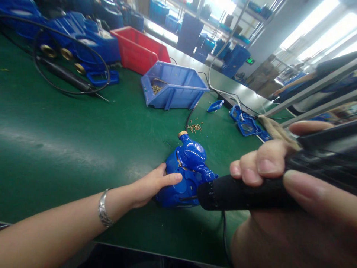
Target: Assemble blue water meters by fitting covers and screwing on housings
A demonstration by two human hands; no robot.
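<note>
On the green bench (111, 134) in front of me is a blue water meter (184, 178), tilted on its side, with a brass threaded end pointing away. My left hand (152, 183) grips the near left side of it, thumb laid across the blue casing; its other fingers are mostly hidden. At the right, close to the camera, my right hand (304, 193) is wrapped round a black electric screwdriver (240, 193). The driver's thin bit points left at the casing's lower part; whether the tip touches a screw is unclear.
Loose brass screws (195, 127) lie beyond the meter. Behind them stand a light blue bin (181, 93) holding screws and a red bin (136, 52). A second black screwdriver (67, 76) with a looped cable lies left. Blue lids (247, 124) are at right; a person's arm (292, 83) shows behind.
</note>
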